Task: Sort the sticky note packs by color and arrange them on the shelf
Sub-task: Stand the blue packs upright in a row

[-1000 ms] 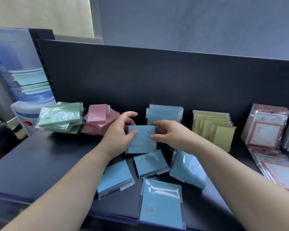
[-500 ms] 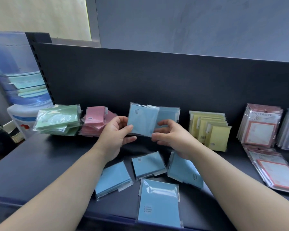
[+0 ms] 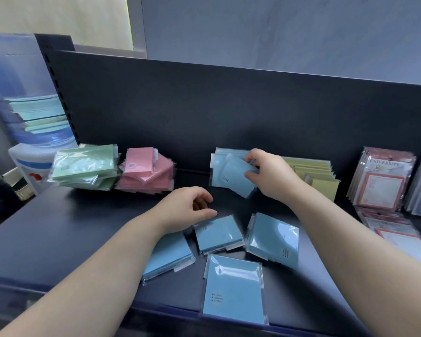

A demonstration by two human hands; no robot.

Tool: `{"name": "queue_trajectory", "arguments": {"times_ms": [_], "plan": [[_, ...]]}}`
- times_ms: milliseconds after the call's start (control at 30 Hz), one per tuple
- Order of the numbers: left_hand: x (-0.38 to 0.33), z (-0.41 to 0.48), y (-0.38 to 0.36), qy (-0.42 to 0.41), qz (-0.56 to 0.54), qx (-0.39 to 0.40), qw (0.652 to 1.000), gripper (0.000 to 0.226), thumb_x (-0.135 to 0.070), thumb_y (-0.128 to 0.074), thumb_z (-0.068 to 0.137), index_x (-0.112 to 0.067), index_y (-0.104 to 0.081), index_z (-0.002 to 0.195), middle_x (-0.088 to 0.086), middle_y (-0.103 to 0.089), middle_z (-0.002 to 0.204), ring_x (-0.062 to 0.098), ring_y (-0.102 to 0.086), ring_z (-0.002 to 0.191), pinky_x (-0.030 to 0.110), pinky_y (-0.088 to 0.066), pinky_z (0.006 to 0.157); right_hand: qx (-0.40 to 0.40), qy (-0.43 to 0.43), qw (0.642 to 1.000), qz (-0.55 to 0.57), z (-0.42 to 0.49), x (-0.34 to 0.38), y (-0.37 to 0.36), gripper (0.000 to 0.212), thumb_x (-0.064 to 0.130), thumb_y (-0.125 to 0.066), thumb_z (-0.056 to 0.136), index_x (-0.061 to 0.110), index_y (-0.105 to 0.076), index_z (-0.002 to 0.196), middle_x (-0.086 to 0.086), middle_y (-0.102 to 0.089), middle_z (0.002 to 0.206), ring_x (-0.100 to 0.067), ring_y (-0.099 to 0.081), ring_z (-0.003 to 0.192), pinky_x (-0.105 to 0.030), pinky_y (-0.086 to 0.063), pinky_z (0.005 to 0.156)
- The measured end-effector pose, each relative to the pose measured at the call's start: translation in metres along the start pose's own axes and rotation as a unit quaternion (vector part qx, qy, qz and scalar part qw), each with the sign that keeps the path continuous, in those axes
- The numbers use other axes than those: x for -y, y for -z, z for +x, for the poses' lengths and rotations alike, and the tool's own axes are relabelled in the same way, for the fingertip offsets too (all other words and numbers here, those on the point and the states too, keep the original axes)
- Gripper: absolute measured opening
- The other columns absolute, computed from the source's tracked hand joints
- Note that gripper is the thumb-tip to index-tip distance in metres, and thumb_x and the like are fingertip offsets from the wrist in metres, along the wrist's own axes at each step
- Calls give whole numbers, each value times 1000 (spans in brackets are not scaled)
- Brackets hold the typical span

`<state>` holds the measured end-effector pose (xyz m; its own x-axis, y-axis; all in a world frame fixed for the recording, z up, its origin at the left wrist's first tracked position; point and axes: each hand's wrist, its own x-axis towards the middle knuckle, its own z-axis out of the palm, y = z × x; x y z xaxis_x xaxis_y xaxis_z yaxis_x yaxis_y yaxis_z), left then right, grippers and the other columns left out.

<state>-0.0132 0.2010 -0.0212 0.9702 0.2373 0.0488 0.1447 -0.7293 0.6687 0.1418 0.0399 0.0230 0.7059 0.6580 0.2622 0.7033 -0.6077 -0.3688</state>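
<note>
Right hand: our right hand [image 3: 270,176] has its fingers [image 3: 255,154] pinched round the held blue pack [image 3: 231,178], which sits tilted against the blue row [image 3: 222,154] at the back of the shelf [image 3: 58,227].
Left hand: our left hand [image 3: 190,210] hangs over the middle pack [image 3: 218,233], loosely curled and gripping nothing as far as we can see. The thumb tip is right at the pack's far edge.
Blue left to go: 4 loose blue packs [image 3: 166,256] lie flat near the front, the middle pack among them.
Already grouped: green pile [image 3: 85,166], pink pile [image 3: 146,171], yellow row [image 3: 314,176].
Risk 1: the held blue pack is crooked, so if we let go like this it'll probably slide down flat or knock the blue row forward. Slippery wrappers don't help.
Risk 2: the front pack [image 3: 232,290] lies right at the shelf lip, and a forearm dragging back could sweep it off.
Risk 3: the green pile and pink pile look sloppy, so a bump might spill 1 colour into the other.
</note>
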Motion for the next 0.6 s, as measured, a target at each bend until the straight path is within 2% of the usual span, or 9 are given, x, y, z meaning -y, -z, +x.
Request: {"name": "queue_trajectory", "arguments": {"times_ms": [100,167,300,400,467,533,600], "plan": [[-2,-2,1,-13,15,37,999,37,-44,-74,77,-28,-63,108,-13,-62,93,5,-58,85,15,-47,76,4,7,999,-42,9,3,2,29,18,-57,91,20,-58,120,-5,-59,115,-23,-54,97,-29,-44,78],[-3,-3,2,-27,46,58,997,46,-47,-76,73,-28,-63,113,-15,-57,98,2,-54,88,14,-44,80,-8,8,998,-62,12,2,-2,32,17,-58,90,18,-58,122,-7,-55,118,-27,-52,108,-35,-47,87],[-4,-5,2,-53,96,96,989,59,-51,-78,69,-28,-59,120,-10,-51,109,5,-48,97,19,-41,92,-43,-3,993,-111,7,-1,-12,45,24,-63,87,18,-52,131,-7,-45,123,-27,-40,118,-38,-44,88],[-4,-5,1,-62,111,99,987,60,-51,-78,67,-31,-57,119,-12,-48,110,5,-45,101,19,-39,93,-73,-4,986,-148,0,-1,-10,54,27,-64,86,18,-44,135,-8,-41,126,-28,-35,120,-39,-40,91],[-3,-4,0,-67,115,95,987,58,-51,-78,67,-32,-57,117,-13,-48,108,4,-44,100,19,-39,91,-75,-7,990,-123,-5,1,-7,51,27,-65,86,17,-46,132,-8,-43,126,-27,-37,120,-39,-41,91],[-3,-3,-1,-71,117,87,987,55,-51,-78,68,-30,-58,115,-12,-48,106,4,-45,98,19,-40,90,-32,-11,995,-98,-12,4,1,45,31,-66,84,18,-52,125,-5,-49,122,-24,-46,114,-35,-44,89],[-2,-2,-2,-66,108,72,989,52,-49,-77,70,-29,-59,114,-11,-48,104,3,-48,94,20,-45,85,92,-13,990,-105,-24,9,17,48,42,-70,79,22,-56,121,0,-58,115,-19,-54,101,-29,-44,83]]}}
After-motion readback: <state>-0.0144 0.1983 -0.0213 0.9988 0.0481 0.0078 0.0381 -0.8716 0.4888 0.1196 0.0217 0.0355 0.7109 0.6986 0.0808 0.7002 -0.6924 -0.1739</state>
